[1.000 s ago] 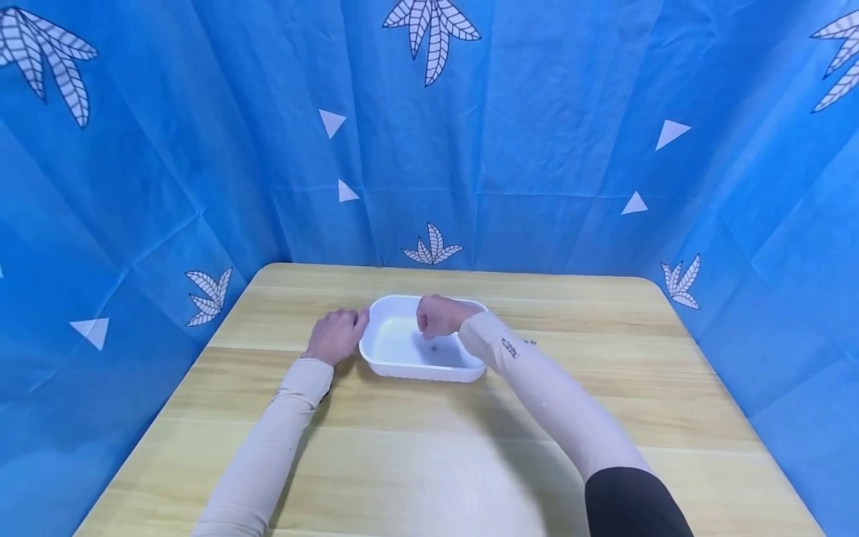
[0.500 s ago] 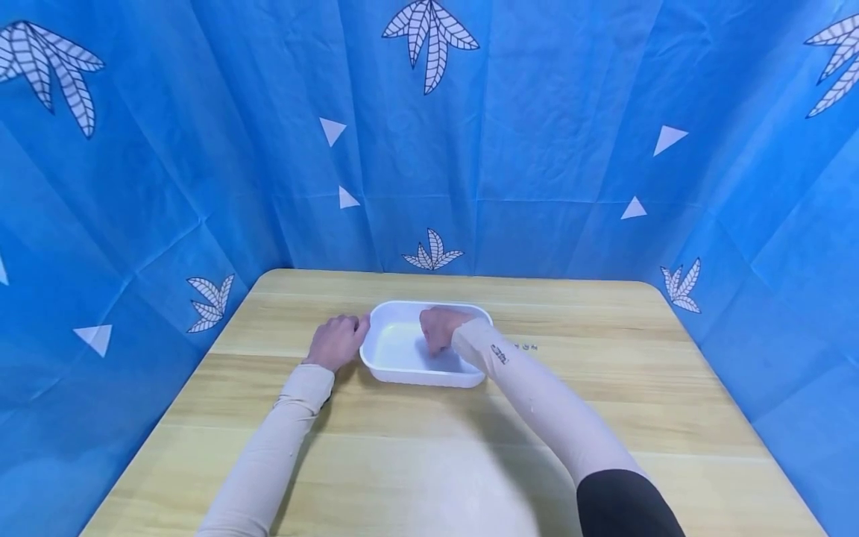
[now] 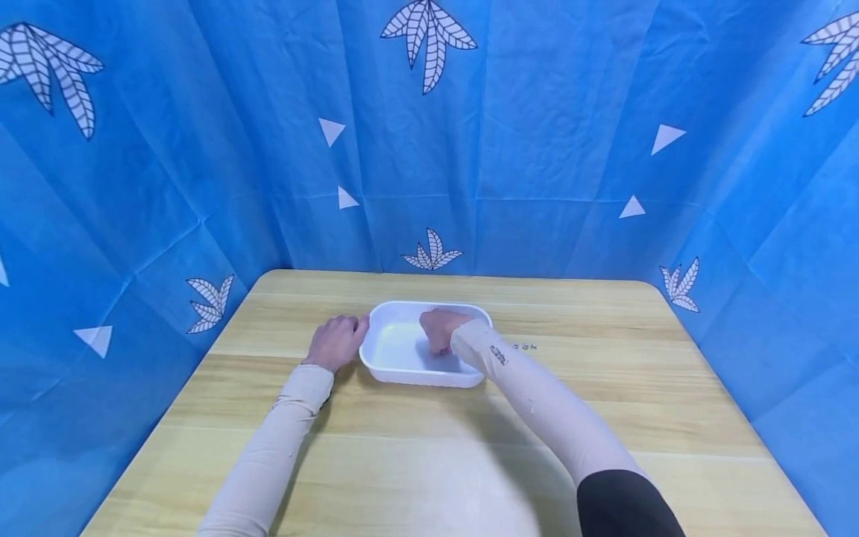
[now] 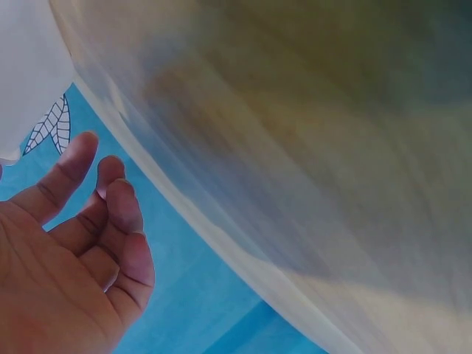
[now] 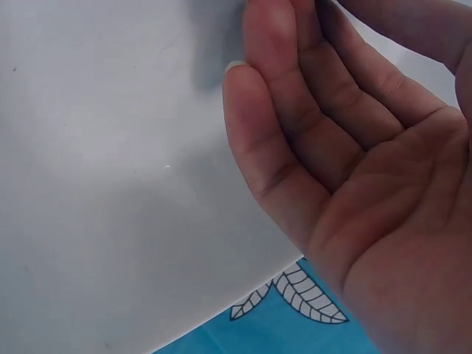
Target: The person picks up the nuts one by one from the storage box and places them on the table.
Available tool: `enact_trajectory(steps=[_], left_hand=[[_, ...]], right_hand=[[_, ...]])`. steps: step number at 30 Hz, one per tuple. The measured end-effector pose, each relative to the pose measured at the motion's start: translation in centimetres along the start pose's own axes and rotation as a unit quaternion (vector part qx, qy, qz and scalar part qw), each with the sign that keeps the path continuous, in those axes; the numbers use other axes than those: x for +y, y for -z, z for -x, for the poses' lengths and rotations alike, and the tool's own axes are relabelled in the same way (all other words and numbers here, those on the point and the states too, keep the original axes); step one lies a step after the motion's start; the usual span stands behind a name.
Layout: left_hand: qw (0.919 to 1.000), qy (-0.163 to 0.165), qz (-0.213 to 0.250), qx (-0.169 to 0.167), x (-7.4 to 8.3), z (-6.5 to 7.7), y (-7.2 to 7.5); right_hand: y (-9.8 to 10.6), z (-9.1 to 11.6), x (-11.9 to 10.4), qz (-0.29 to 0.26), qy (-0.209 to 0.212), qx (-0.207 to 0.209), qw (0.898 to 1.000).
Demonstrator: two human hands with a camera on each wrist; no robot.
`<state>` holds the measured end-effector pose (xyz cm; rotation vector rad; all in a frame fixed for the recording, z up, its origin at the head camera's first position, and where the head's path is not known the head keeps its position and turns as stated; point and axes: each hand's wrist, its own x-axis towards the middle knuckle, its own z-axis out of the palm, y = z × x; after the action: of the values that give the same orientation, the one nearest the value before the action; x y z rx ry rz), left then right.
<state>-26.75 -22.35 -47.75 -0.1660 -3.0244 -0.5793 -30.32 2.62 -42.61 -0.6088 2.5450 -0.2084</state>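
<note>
In the head view a white plastic basin (image 3: 396, 349) stands on the table. My left hand (image 3: 335, 343) rests at its left end, thumb side touching the rim; in the left wrist view the other fingers (image 4: 122, 206) are loosely bent beside the basin's white wall (image 4: 29, 74). My right hand (image 3: 441, 331) reaches down inside the basin, fingertips low toward its floor. The right wrist view has the right hand's fingers (image 5: 251, 125) bent, their ends running out at the top edge. I cannot tell whether they pinch anything.
Several small grey metal-looking pieces (image 3: 526, 346) lie in a row on the wooden table (image 3: 403, 462), just right of the basin and beyond the right forearm. Blue patterned curtains (image 3: 537, 149) close off the back and both sides.
My right hand has lowered into the basin, covering a small dark piece seen on its floor a second ago. The left hand keeps its place at the rim; the view has tilted slightly.
</note>
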Motion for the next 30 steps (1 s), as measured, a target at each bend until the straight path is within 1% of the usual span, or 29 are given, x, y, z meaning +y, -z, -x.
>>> enact_trajectory(steps=[3,11,19,22,30], left_hand=[[1.0000,0.000,0.000,0.001,-0.04,-0.04,0.01],[1.0000,0.001,0.002,-0.001,-0.18,-0.09,-0.04],[1.0000,-0.003,-0.003,0.001,-0.19,-0.21,-0.03],[1.0000,-0.004,-0.002,0.001,-0.15,-0.20,-0.03],[1.0000,0.001,-0.002,-0.002,-0.19,-0.12,-0.12]], right_hand=[[0.00,0.11,-0.05,-0.003,0.004,0.006,1.000],[-0.05,0.28,-0.18,0.015,0.031,0.035,0.999],[-0.30,-0.29,-0.20,0.014,0.030,0.029,0.999],[-0.37,-0.20,-0.25,0.018,0.034,0.030,0.999],[-0.52,0.02,-0.16,0.008,0.040,0.033,0.999]])
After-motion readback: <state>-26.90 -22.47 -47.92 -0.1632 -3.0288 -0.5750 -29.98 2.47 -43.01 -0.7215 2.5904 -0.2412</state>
